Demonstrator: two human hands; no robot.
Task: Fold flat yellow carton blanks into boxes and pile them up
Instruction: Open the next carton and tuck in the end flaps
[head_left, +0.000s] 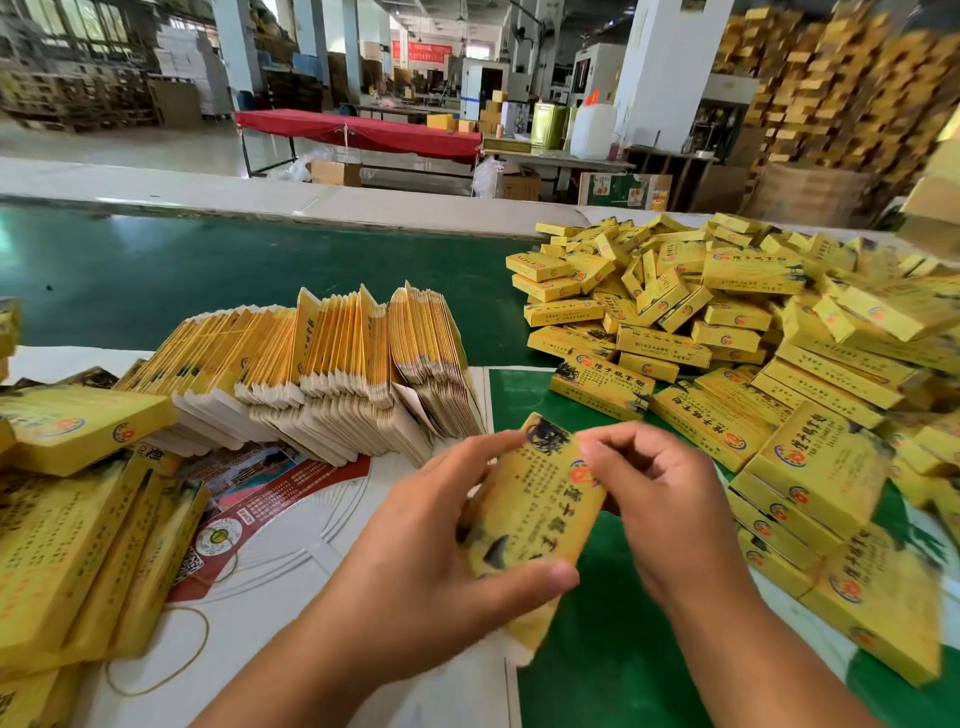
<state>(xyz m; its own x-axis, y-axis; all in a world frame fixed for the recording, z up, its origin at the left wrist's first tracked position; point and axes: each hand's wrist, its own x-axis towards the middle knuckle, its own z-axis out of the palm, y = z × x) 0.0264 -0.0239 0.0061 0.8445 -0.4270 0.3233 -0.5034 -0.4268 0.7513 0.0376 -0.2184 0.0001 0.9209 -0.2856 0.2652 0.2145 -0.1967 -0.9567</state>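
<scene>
A warehouse hall lies behind a green desk (208, 270). Low at centre, both hands hold one yellow carton (535, 519): the left hand (441, 551) curls its fingers round the near end, and the right hand (654, 493) pinches the far right edge. The carton is blurred and its lower end is hidden, so it seems only partly folded. Blanks (322, 364) stand stacked to the left; a pile of boxes (727, 332) runs off the right edge.

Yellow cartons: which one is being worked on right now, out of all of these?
The yellow carton held between both hands, left hand and right hand, low centre. The flat blanks stand bundled behind it; the folded boxes lie piled to the right.
</scene>
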